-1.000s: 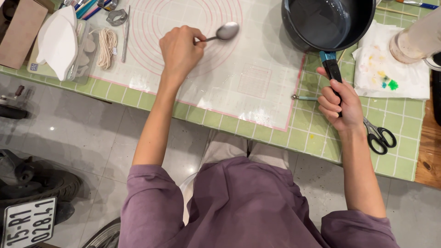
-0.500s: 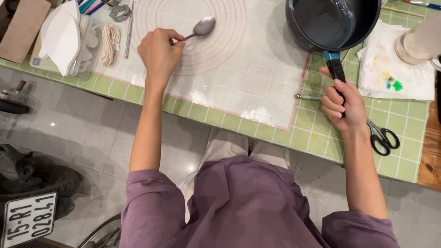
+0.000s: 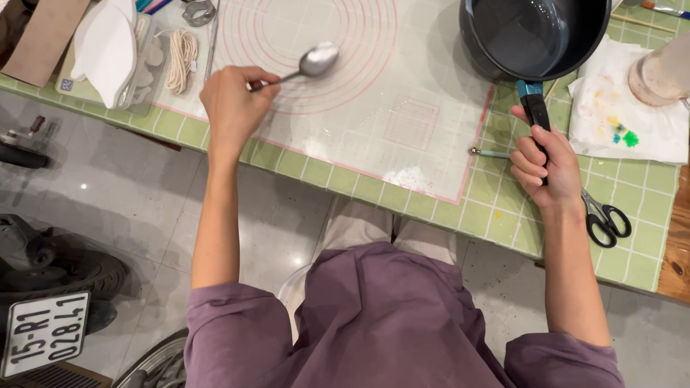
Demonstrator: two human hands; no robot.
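table (image 3: 503, 215): green tiled, carries everything
mat (image 3: 402, 100): translucent, pink rings, flour patches near front edge
saucepan (image 3: 535, 32): dark, looks empty, at mat's right corner
right hand (image 3: 543, 162): fingers wrapped tight around saucepan handle, thumb on top
left hand (image 3: 233, 104): fingers pinched on spoon stem
spoon (image 3: 309, 65): bowl up, above mat, beyond fingertips, well apart from pan
tip: keep spoon level, hold pan steady

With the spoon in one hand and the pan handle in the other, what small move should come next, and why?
Probably carry the spoon to the right, toward the dark pan. The left hand holds it above the baking mat, its bowl looking empty, while the right hand grips the pan handle, steadying the pan.
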